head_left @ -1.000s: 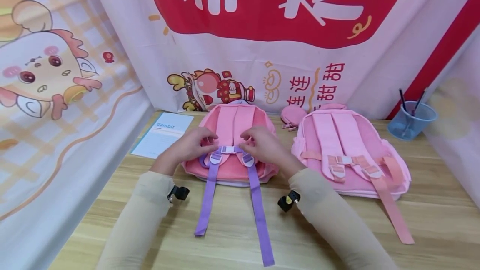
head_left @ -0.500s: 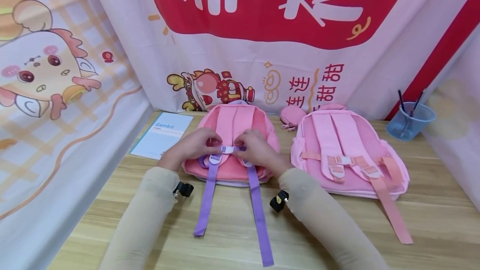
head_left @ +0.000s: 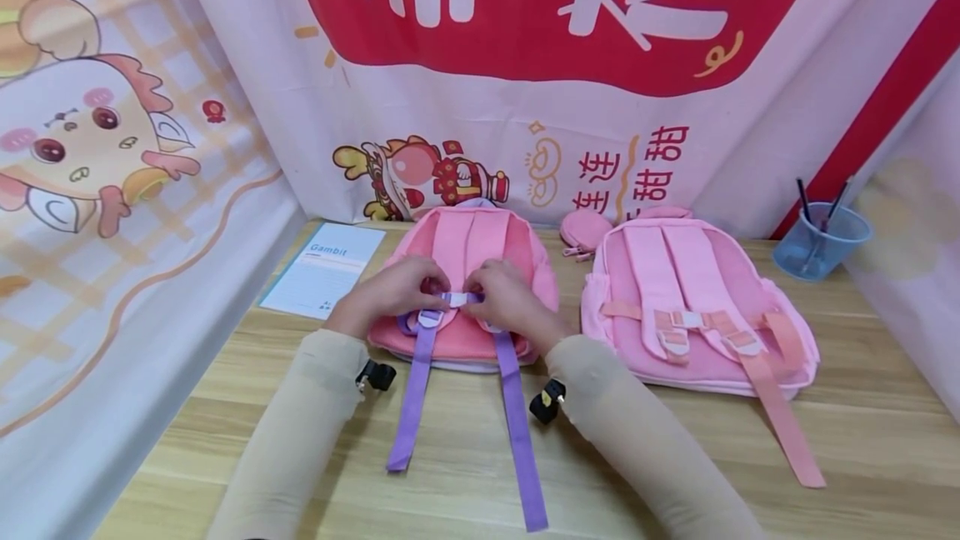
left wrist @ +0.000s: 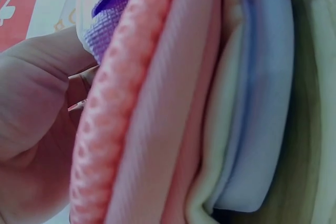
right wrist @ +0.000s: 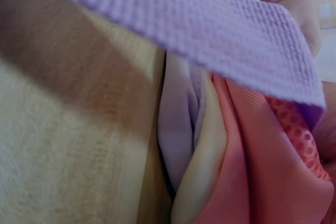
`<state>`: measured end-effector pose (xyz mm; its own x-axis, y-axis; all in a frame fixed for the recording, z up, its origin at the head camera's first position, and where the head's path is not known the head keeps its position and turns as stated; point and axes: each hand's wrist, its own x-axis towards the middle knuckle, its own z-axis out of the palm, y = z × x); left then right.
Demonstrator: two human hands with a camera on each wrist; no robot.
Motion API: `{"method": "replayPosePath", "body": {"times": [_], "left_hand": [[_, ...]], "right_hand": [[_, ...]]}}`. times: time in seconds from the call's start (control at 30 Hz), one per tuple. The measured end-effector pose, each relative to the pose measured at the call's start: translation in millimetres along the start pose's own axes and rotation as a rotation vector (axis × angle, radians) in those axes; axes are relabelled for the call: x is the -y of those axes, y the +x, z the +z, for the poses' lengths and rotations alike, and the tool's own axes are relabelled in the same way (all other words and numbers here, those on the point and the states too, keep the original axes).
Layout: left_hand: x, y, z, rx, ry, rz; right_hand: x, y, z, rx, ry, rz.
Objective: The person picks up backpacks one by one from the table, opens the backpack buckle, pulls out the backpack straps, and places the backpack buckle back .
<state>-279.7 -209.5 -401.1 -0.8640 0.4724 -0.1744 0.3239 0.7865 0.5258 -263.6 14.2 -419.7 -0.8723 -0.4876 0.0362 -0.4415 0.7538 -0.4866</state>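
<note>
Both hands were at the middle of the coral-pink backpack point(head_left: 461, 346), which lay back-panel up on the wood-grain table point(head_left: 457, 482), btwn the notebook and a 2nd bag. L hand point(head_left: 397, 286) had thumb & fingers curled in, pinching at the L end of the white chest buckle point(head_left: 456, 300); R hand point(head_left: 506, 294) did the same at the R end, the two nearly meeting. Exact fingertip contact, buckle vs. webbing, was too small to tell. Two purple straps point(head_left: 412, 415) ran from the lower shoulder pads onto the table toward the person, the R one reaching farther. A white strap adjuster point(head_left: 430, 319) showed just below L hand; its R twin was partly hidden by R hand. L wrist view: palm beside the bag's coral mesh edge, w/ purple webbing near the fingers. R wrist view: a purple strap crossed close to the cam, over the bag's side.

Elsewhere: light-pink backpack point(head_left: 701, 294) to the R, peach strap point(head_left: 787, 432) trailing off its lower edge; round pink pouch point(head_left: 587, 229) just beside its top; "Gambit" notebook point(head_left: 326, 269) flat at far L; blue cup point(head_left: 840, 244) w/ dark pens at far R. Red-and-white printed cloth point(head_left: 525, 32) hung behind.
</note>
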Motion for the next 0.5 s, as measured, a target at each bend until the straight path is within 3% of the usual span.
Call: {"method": "replayPosePath", "body": {"times": [0.3,0.5], "left_hand": [[0.5,1.4,-1.1,0.007,-0.002,0.009],[-3.2,-3.4,-5.2,0.012,-0.026,-0.014]], "right_hand": [[2.6,1.2,1.8,0.023,0.033,0.067],[1.8,1.1,-0.6,-0.002,0.025,0.01]]}}
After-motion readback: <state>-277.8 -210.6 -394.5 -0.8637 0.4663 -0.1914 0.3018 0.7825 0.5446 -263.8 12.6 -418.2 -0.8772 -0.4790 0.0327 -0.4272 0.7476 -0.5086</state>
